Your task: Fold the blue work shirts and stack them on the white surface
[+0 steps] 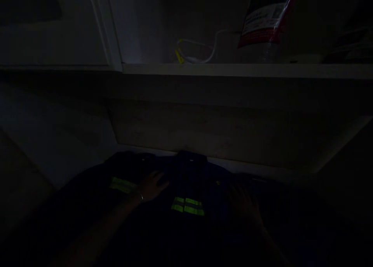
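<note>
A dark blue work jacket [190, 185] with yellow-green reflective strips lies spread out in the dim light, its collar toward the back. On its left side rests my left hand [153, 186], fingers apart, with a bracelet at the wrist. My right hand [244, 201] lies flat with fingers spread near the jacket's right shoulder and is only faintly lit. A second dark garment with a reflective strip [122, 184] lies to the left, partly beneath my left forearm. More dark cloth is at the right, its outline lost in shadow.
Above hangs a shelf [233, 70] whose front edge crosses the view. It holds a looped white cable [201, 60] with a yellow tag and a red-and-white packet [262, 22]. A panel [175, 125] closes the back, and a pale side wall [72, 131] stands left.
</note>
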A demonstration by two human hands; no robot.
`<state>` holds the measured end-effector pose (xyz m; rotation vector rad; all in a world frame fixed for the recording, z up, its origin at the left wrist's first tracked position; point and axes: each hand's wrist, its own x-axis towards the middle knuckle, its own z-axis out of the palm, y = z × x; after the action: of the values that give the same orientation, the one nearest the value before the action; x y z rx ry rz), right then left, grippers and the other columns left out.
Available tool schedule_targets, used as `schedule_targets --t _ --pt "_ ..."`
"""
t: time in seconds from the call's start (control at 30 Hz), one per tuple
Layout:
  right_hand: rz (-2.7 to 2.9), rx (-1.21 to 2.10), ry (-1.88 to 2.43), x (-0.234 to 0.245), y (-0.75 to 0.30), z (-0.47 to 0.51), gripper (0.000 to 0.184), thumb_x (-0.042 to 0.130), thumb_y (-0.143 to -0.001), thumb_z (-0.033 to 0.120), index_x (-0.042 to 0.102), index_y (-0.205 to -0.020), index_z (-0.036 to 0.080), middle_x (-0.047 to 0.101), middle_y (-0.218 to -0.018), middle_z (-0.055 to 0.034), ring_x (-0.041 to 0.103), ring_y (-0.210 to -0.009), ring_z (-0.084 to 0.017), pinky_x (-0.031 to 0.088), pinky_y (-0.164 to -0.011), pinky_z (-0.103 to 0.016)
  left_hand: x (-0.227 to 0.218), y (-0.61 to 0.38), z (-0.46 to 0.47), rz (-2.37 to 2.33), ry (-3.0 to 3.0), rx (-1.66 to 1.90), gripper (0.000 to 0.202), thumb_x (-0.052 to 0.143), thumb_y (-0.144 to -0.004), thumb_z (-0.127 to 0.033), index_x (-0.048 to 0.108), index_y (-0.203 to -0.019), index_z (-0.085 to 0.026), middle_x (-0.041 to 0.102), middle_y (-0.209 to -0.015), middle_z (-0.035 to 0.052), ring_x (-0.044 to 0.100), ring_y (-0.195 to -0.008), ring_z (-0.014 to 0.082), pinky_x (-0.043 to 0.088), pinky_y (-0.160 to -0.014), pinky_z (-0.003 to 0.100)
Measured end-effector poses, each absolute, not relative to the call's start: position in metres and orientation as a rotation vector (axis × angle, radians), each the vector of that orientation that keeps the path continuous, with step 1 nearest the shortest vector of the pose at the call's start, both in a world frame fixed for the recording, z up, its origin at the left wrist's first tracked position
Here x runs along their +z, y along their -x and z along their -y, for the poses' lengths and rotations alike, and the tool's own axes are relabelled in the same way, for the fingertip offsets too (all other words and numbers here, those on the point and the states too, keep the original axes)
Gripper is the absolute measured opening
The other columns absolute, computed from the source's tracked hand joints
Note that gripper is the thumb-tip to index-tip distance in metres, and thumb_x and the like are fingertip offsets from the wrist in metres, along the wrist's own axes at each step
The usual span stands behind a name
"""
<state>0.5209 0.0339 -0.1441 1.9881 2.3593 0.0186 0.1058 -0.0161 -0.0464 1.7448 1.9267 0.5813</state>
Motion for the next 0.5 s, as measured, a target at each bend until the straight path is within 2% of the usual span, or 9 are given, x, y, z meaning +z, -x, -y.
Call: schedule_targets --t 0.07,0.1,0.17,0.27,0.37,0.43,0.5 --pt "-2.367 0.033 -1.992 -0.148 -0.521 -0.034 0.052 0.041 -0.091 0.027 0.046 -0.140 0.044 0.021 -0.161 0.0055 0.005 -0.148 -0.034 0.005 -0.110 -0.071 -0.079 -0.107 0.010 -2.080 -1.932 0.467 0.064 0.054 -0.080 -0.060 0.054 -0.136 -0.028 0.034 -0.157 0.0109 0.021 -0.147 0.0371 0.004 -0.116 0.063" --pt "-2.369 0.014 -2.014 -0.148 -0.521 -0.034 0.051 0.040 -0.092 0.029 0.047 -0.140 0.043 0.021 -0.161 0.0048 0.006 -0.148 -0.034 0.006 -0.110 -0.070 -0.091 -0.108 0.009 -2.105 -1.981 0.413 0.062 0.052 -0.083 -0.058 0.052 -0.137 -0.030 0.032 -0.158 0.0100 0.018 -0.147 0.0376 -0.002 -0.114 0.067" --pt "-2.378 -0.048 -2.124 -0.140 -0.518 -0.034 0.048 0.037 -0.093 0.034 0.048 -0.140 0.037 0.024 -0.160 0.0018 0.012 -0.148 -0.032 0.010 -0.112 -0.068 -0.103 -0.108 0.013 -2.080 -2.001 0.427 0.053 0.048 -0.087 -0.053 0.052 -0.136 -0.033 0.035 -0.156 0.0080 0.021 -0.147 0.0345 -0.004 -0.114 0.068" --pt "-2.533 -0.077 -2.348 -0.118 -0.514 -0.029 0.050 0.032 -0.094 0.037 0.050 -0.139 0.024 0.034 -0.156 -0.0069 0.030 -0.141 -0.028 0.022 -0.114 -0.055 -0.094 -0.110 0.037 -2.055 -1.872 0.670 0.043 0.049 -0.087 -0.044 0.060 -0.125 -0.027 0.050 -0.147 0.0101 0.037 -0.141 0.0300 0.010 -0.119 0.059" --pt "-2.648 -0.203 -2.711 -0.101 -0.520 0.004 0.055 0.028 -0.092 0.041 0.057 -0.129 0.012 0.054 -0.137 -0.0171 0.050 -0.126 -0.029 0.036 -0.109 -0.045 -0.076 -0.105 0.096 -2.010 -1.784 0.844 0.039 0.054 -0.084 -0.043 0.065 -0.116 -0.024 0.060 -0.134 0.0095 0.051 -0.129 0.0292 0.030 -0.116 0.049" --pt "-2.490 -0.563 -2.982 -0.101 -0.532 0.054 0.061 0.032 -0.088 0.054 0.057 -0.126 0.013 0.061 -0.129 -0.0178 0.057 -0.117 -0.031 0.046 -0.101 -0.045 -0.071 -0.095 0.156 -2.010 -1.716 0.881 0.040 0.058 -0.080 -0.049 0.065 -0.116 -0.034 0.060 -0.133 0.0010 0.052 -0.127 0.0285 0.037 -0.114 0.046" --pt "-2.255 -1.013 -3.022 -0.110 -0.547 0.124 0.064 0.041 -0.081 0.065 0.057 -0.127 0.023 0.063 -0.127 -0.0136 0.060 -0.113 -0.034 0.054 -0.091 -0.045 -0.069 -0.080 0.224 -2.179 -1.497 0.841 0.039 0.060 -0.076 -0.051 0.065 -0.113 -0.043 0.062 -0.131 -0.0046 0.054 -0.125 0.0303 0.044 -0.109 0.048"
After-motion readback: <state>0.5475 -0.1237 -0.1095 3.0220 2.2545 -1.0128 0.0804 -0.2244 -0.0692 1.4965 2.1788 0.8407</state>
